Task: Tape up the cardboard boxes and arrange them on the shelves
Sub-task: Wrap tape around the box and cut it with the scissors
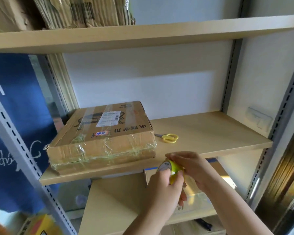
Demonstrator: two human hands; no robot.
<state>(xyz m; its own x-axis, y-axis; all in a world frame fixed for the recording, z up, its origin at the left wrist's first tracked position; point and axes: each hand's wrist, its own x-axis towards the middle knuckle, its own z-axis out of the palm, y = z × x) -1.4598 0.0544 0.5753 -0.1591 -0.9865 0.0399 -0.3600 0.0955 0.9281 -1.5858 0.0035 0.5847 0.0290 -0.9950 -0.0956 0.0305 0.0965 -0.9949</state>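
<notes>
Both of my hands are on the roll of yellow-green tape (172, 167), held in front of the middle shelf (210, 133), just below its front edge. My left hand (161, 189) wraps the roll from below with its fingers curled round it; my right hand (192, 167) pinches it from the far side. I judge I'm picking for the free end of the tape, though the end itself is too small to make out.

The flat cardboard box (102, 134) sits on the left of the middle shelf, already wound with clear tape across its top and front face. A second box (190, 189) lies on the shelf below, partly behind my hands, with blue tape at its top edge.

Yellow-handled scissors (169, 137) lie on the shelf, just to the right of the box.

Next move, as I read it: peel a length free, lay it on a seam, then reach for the scissors to cut.

Writing: the box top carries a white shipping label with a barcode and large printed Chinese characters, upside down to me; the small print isn't legible. Flattened cartons (75, 11) stand on the top shelf.
</notes>
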